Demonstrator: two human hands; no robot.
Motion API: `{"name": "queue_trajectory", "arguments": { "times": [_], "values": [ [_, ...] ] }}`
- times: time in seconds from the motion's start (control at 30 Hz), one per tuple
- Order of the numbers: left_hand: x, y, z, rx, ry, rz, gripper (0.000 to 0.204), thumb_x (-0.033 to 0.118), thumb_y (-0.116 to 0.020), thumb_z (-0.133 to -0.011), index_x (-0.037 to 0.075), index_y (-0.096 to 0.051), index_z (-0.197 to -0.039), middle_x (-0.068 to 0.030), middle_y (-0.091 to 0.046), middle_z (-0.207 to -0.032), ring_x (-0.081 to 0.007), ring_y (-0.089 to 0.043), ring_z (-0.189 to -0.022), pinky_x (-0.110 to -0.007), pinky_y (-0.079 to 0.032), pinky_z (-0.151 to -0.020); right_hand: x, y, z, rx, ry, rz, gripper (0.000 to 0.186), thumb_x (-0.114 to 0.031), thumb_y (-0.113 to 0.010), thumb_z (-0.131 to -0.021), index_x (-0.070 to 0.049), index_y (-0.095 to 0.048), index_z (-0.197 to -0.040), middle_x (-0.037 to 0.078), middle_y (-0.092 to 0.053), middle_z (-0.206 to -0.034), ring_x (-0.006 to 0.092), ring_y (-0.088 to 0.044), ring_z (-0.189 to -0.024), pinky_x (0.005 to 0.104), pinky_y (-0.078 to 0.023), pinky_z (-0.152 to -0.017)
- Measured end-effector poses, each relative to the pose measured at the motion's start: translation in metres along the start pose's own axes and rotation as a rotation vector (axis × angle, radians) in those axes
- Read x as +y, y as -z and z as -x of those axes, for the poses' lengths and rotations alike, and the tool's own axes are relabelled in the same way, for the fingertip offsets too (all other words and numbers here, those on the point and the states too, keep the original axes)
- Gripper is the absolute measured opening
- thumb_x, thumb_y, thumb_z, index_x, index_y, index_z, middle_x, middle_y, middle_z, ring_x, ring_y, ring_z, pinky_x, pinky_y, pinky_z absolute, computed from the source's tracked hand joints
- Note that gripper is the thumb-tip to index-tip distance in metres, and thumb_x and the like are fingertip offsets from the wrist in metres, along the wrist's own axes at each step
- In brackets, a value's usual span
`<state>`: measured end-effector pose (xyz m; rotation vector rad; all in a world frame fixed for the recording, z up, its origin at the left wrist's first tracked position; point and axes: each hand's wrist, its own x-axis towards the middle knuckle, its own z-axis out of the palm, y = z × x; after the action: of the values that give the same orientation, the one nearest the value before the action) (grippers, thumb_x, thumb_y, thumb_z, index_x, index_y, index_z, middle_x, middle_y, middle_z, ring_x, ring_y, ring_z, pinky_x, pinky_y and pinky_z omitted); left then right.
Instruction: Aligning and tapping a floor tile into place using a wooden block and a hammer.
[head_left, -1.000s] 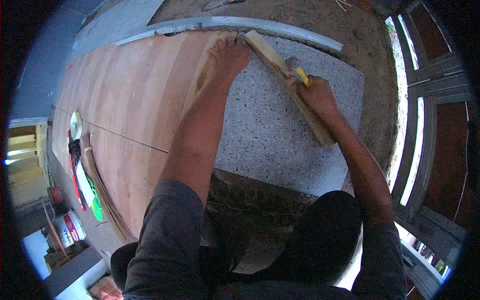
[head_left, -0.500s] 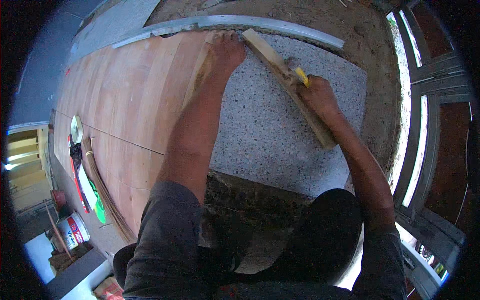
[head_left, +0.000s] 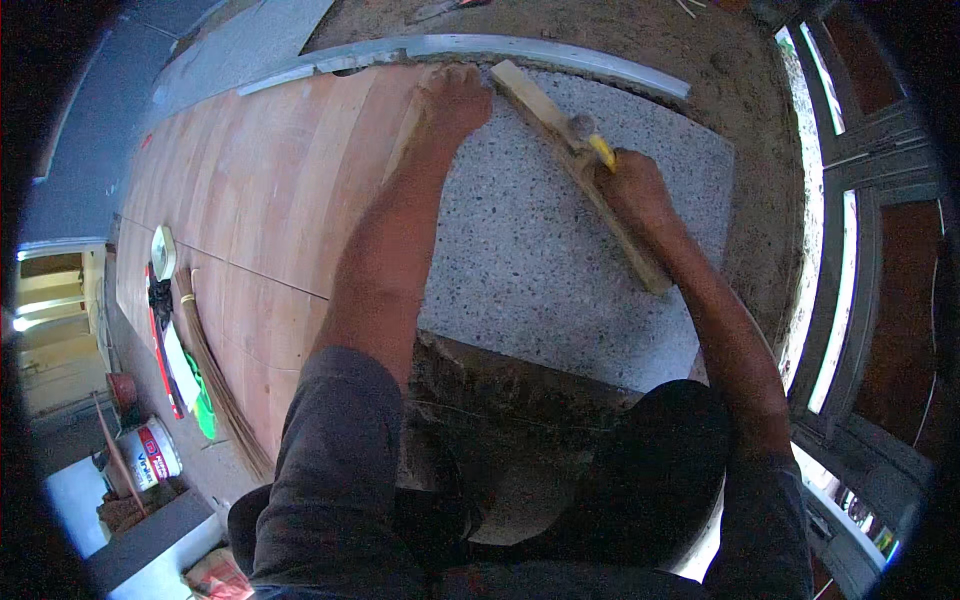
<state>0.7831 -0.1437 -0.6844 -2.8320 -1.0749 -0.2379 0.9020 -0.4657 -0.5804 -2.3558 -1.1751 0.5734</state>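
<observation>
A large grey speckled tile (head_left: 540,230) lies on the floor before me. Across it, at a slant, rests a long wooden bar (head_left: 632,243). My right hand (head_left: 637,188) is closed around the yellow handle of a hammer (head_left: 603,150); its round head is over the bar's middle, and I cannot tell whether they touch. At the tile's far left corner, by the seam with the wood-look tiles (head_left: 290,170), my left hand (head_left: 458,103) is down with fingers bent together. Whatever lies beneath those fingers is hidden.
Along the far edge runs a pale metal straightedge (head_left: 540,48). To the left lie a stick broom (head_left: 212,370), a roll of tape (head_left: 163,252), a red bar (head_left: 163,350) and a green item (head_left: 203,400). A white bucket (head_left: 150,455) stands lower left; door frames (head_left: 850,270) line the right.
The hammer's head shows more clearly above the bar now. The left-side things sit slightly farther right in the picture. My left hand stays at the same corner.
</observation>
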Motion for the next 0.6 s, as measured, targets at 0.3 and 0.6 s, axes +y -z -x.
{"name": "queue_trajectory", "arguments": {
  "times": [0.3, 0.6],
  "values": [
    [0.092, 0.094, 0.247, 0.025, 0.47, 0.205, 0.064, 0.038, -0.048, -0.106, -0.005, -0.039, -0.153, -0.026, -0.035, -0.161, -0.0479, -0.028, -0.151, -0.071, -0.013, -0.12, 0.007, -0.011, -0.008, 0.078, 0.1, 0.033, 0.042, -0.038, -0.067, -0.094, 0.003, -0.072, -0.102, 0.026, -0.073, -0.092, 0.0421, -0.073, -0.086, 0.0518, -0.056, -0.077],
    [0.106, 0.116, 0.383, -0.075, 0.917, 0.07, 0.075, 0.051, -0.043, -0.107, -0.005, -0.035, -0.156, -0.0238, -0.03, -0.165, -0.0439, -0.019, -0.155, -0.072, -0.005, -0.12, 0.015, -0.009, -0.017, -0.003, 0.11, 0.066, 0.045, -0.04, -0.067, -0.094, 0.005, -0.07, -0.103, 0.027, -0.071, -0.09, 0.0449, -0.071, -0.086, 0.053, -0.055, -0.076]
  ]
}}
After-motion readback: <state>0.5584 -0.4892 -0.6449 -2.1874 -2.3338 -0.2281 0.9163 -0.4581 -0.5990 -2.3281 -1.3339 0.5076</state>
